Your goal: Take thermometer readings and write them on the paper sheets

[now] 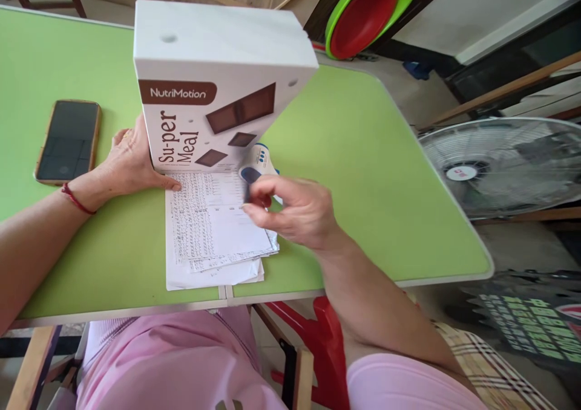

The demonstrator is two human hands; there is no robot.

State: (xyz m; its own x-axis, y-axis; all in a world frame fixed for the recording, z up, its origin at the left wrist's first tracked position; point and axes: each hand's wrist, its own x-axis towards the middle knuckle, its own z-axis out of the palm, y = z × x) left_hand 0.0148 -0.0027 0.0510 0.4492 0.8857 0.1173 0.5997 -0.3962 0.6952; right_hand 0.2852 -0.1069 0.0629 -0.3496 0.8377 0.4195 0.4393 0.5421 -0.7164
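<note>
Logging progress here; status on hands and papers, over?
Left hand against white box, thumb at papers. Right hand curled over them, contents unclear. Box stands at papers' far edge.

Rests left hand (pixel 131 162) against side of upright white NutriMotion box (pixel 181 126), touching left edge of handwritten papers (pixel 242 234) with thumb. Pinches dark, blurred item (pixel 247 192) in right hand (pixel 290 207) over papers, near white-and-blue device (pixel 262 161). Also shows phone (pixel 68 141) flat on green table (pixel 363 168), left of left hand; fan (pixel 503 165) beyond table's right end.
</note>
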